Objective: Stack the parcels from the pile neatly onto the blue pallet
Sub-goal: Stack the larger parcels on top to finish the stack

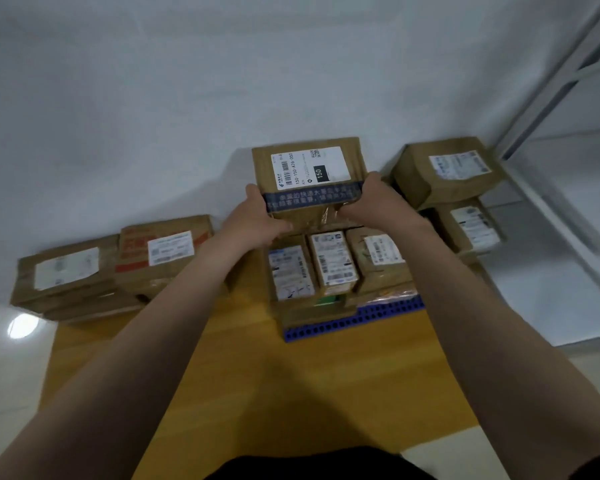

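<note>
Both hands, left (257, 216) and right (378, 199), grip a labelled parcel (309, 174) by its sides above the pallet (354, 320) stack; guessing next it's lowering it square on top.

Wooden tabletop (291, 393) with blue pallet (361, 320) and, leftward, a parcel pile (118, 268)
</note>
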